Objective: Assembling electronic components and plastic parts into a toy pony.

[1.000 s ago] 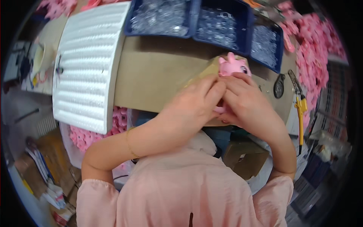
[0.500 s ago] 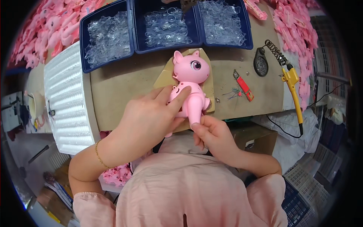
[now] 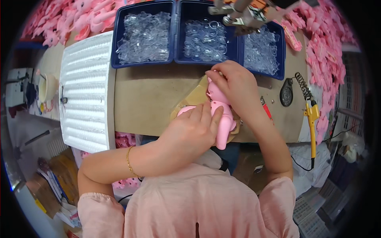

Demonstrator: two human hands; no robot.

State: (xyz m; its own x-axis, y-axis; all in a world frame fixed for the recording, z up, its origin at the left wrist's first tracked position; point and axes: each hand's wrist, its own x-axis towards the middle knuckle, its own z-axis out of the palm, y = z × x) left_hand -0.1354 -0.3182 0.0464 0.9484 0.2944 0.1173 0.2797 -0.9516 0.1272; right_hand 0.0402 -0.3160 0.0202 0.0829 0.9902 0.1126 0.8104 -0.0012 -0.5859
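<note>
Toy (image 3: pixel 225 126), pink, rests on a yellow block (image 3: pixel 190 99) midway along the bench's (image 3: pixel 145 101) near edge, one foot jutting past it. Left hand (image 3: pixel 190 129): fingers pressed across the toy's body. Right hand (image 3: pixel 238 85): fingers curled around its head. Brown surface shows between the block and a white ribbed panel (image 3: pixel 87 93) toward the left. Three blue bins (image 3: pixel 143 64) of clear pieces line the far side, just beyond the right hand. Toward the right lies a yellow iron (image 3: pixel 313 115), crossing the near edge. Pink parts (image 3: pixel 327 63) fill both far corners; brown cartons (image 3: pixel 68 174) sit lower left.
</note>
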